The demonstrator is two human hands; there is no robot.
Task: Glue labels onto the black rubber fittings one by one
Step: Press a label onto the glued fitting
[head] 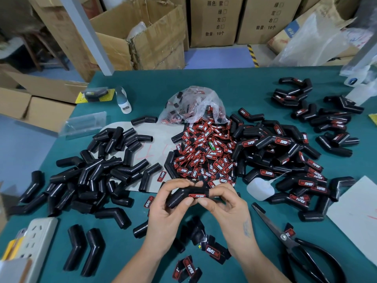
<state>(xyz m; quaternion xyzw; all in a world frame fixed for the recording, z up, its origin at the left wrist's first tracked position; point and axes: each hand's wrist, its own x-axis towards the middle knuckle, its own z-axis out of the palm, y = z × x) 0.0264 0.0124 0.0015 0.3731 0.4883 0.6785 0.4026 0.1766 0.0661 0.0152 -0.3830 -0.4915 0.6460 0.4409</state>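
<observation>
Where the counter (204, 82) meets the picture's edges, several things are cut off: a white power strip (38, 242) at the lower left, a pair of black-handled scissors (295, 242) at the lower right, and a pale sheet (355, 213) on the right. The print on the cardboard boxes (214, 19) behind the counter is small and only partly readable. A clear plastic bag (191, 105) near the middle lies open toward the person; red and black labels (206, 154) spill from its mouth into a heap, and what stays inside is blurred by the film. An open cardboard box (142, 37) on the floor behind holds crumpled plastic. Plain black bent fittings (98, 170) lie piled left of the labels; fittings that already carry labels (285, 156) lie piled to the right. A small white glue bottle (260, 189) lies on its side just right of the hands.

Both hands meet low in the middle, above the counter. The left hand (169, 203) has its fingers curled round a black fitting (183, 196), thumb on its near side. The right hand (222, 203) pinches the other end, thumb pressed beside a label (197, 195) that sits on the fitting's near face. The fitting's far end is hidden behind the right fingers (216, 190).
</observation>
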